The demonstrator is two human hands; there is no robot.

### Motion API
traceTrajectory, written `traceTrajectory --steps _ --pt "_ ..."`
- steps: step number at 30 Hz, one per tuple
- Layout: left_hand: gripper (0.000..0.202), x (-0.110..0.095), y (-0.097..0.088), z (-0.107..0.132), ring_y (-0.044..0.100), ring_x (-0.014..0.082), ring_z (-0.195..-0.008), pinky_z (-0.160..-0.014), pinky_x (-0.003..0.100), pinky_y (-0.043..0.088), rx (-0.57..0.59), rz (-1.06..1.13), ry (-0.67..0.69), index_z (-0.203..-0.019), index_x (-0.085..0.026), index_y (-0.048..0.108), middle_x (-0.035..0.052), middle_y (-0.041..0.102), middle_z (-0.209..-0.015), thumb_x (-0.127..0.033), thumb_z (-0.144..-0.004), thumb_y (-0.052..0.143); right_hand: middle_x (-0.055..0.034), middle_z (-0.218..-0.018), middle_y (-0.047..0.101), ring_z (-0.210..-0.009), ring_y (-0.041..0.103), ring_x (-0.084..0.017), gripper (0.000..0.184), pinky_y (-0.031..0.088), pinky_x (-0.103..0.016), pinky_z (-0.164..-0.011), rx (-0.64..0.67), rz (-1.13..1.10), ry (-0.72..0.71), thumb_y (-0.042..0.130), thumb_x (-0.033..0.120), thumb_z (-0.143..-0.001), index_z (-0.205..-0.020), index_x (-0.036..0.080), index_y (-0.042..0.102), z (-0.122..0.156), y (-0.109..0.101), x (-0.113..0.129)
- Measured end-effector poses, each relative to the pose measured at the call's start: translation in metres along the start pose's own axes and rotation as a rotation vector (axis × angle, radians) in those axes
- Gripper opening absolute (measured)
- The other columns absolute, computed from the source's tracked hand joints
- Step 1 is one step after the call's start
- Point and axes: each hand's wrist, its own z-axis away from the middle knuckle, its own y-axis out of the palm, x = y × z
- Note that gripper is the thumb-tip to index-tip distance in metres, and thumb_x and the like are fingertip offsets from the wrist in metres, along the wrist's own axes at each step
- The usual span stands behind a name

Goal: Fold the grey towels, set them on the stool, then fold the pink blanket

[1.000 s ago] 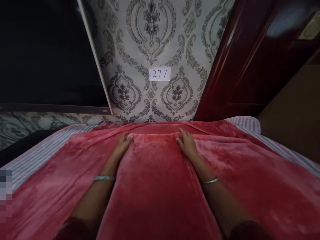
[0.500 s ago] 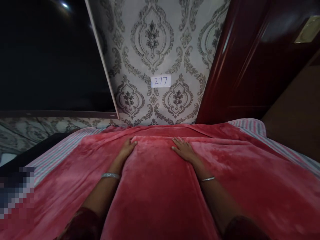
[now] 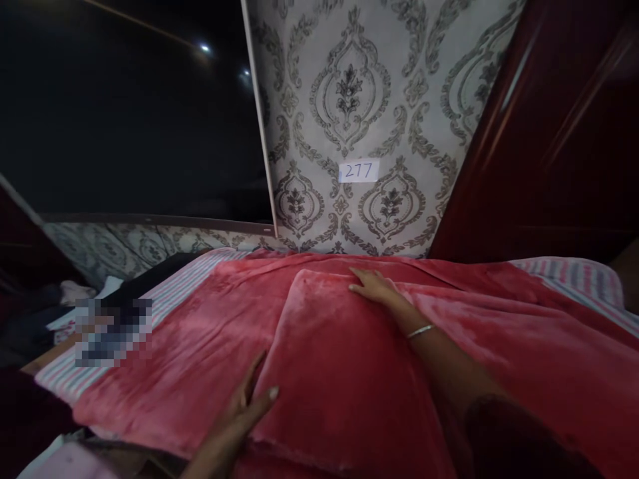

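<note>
A plush red blanket (image 3: pixel 344 372) lies spread before me, with a folded panel running toward me down its middle. Near the far end of that panel my right hand (image 3: pixel 372 286) rests on the cloth, fingers apart. My left hand (image 3: pixel 244 402) is at the panel's left edge, closer to me, its thumb and fingers spread; whether it touches the cloth I cannot tell. A thin bangle circles my right wrist. Under the blanket, a striped cloth (image 3: pixel 172 293) shows at the left and at the far right corner.
A large dark screen (image 3: pixel 150 120) hangs on the patterned wall (image 3: pixel 349 86) at the left. The wall bears a paper label (image 3: pixel 359 171) reading 277. A glossy dark red wooden panel (image 3: pixel 539 153) stands at the right. Beside the striped cloth, a blurred-out patch (image 3: pixel 112 332) covers something.
My left hand has drawn back from the panel's far end to its near left edge. My right hand stays near the far end. The view has turned left.
</note>
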Motion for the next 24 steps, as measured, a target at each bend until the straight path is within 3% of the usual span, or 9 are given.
traceTrajectory --steps 3,6,11,14,17,20,22,24 --pt "0.1 0.003 0.005 0.013 0.044 0.031 -0.141 -0.115 0.043 0.043 -0.018 0.051 0.021 -0.151 -0.027 0.037 0.0067 0.045 -0.156 -0.06 -0.066 0.078 -0.013 -0.144 0.056 -0.132 0.052 -0.032 0.067 0.038 -0.044 -0.111 0.03 -0.013 -0.007 0.073 0.038 -0.08 -0.142 0.02 0.055 -0.015 0.008 0.005" --pt "0.11 0.008 0.011 0.013 0.044 0.0319 -0.141 -0.116 0.043 0.041 -0.035 0.04 0.073 -0.155 -0.024 0.03 0.0097 0.043 -0.157 -0.06 -0.064 0.08 -0.0159 -0.127 0.067 -0.117 0.062 -0.033 0.048 0.047 -0.041 -0.1 0.026 -0.021 0.011 0.075 0.035 -0.077 -0.12 0.015 0.069 -0.016 0.016 0.007" --pt "0.103 0.023 0.018 0.012 0.029 0.0267 -0.15 -0.122 0.036 0.03 -0.006 0.019 0.199 -0.157 -0.024 0.029 0.0072 0.033 -0.163 -0.057 -0.07 0.074 -0.0164 -0.114 0.071 -0.107 0.065 -0.03 0.033 0.051 -0.038 -0.089 -0.084 -0.035 0.051 0.061 0.029 -0.083 -0.112 0.014 0.066 -0.001 0.022 0.011" --pt "0.089 0.019 0.023 0.02 0.024 0.0221 -0.152 -0.123 0.035 0.024 0.058 0.026 0.216 -0.158 -0.028 0.026 0.0026 0.028 -0.165 -0.041 -0.08 0.067 -0.013 -0.101 0.072 -0.094 0.068 -0.028 0.023 0.052 -0.038 -0.078 -0.262 -0.113 0.064 0.051 0.032 -0.084 -0.1 0.019 0.062 0.009 0.018 0.009" --pt "0.085 -0.005 0.021 0.035 0.024 0.0231 -0.152 -0.123 0.038 0.027 0.085 0.031 0.226 -0.157 -0.03 0.028 0.0 0.029 -0.164 -0.029 -0.08 0.063 -0.009 -0.084 0.069 -0.077 0.066 -0.028 0.013 0.05 -0.038 -0.066 -0.511 -0.216 0.057 0.051 0.037 -0.082 -0.087 0.026 0.057 0.013 -0.003 0.007" --pt "0.085 -0.043 -0.002 0.048 0.026 0.0253 -0.151 -0.122 0.038 0.03 0.01 0.021 0.313 -0.156 -0.028 0.032 -0.0001 0.03 -0.163 -0.028 -0.078 0.064 -0.0087 -0.07 0.062 -0.065 0.06 -0.028 0.015 0.045 -0.04 -0.059 -0.656 -0.204 0.005 0.056 0.045 -0.083 -0.08 0.031 0.054 0.0 -0.041 0.021" --pt "0.085 -0.069 -0.034 0.049 0.029 0.0273 -0.15 -0.122 0.039 0.03 -0.088 -0.037 0.4 -0.155 -0.027 0.034 0.0008 0.032 -0.163 -0.032 -0.076 0.066 -0.0077 -0.07 0.06 -0.067 0.059 -0.027 0.019 0.046 -0.041 -0.063 -0.677 -0.184 -0.049 0.057 0.049 -0.084 -0.082 0.03 0.055 -0.018 -0.064 0.049" --pt "0.085 -0.088 -0.076 0.04 0.032 0.0307 -0.148 -0.119 0.042 0.034 -0.201 -0.124 0.453 -0.153 -0.026 0.038 0.0029 0.037 -0.161 -0.037 -0.075 0.069 -0.0077 -0.075 0.062 -0.073 0.061 -0.027 0.021 0.048 -0.041 -0.069 -0.608 -0.172 -0.064 0.058 0.048 -0.086 -0.086 0.027 0.057 -0.04 -0.075 0.091"
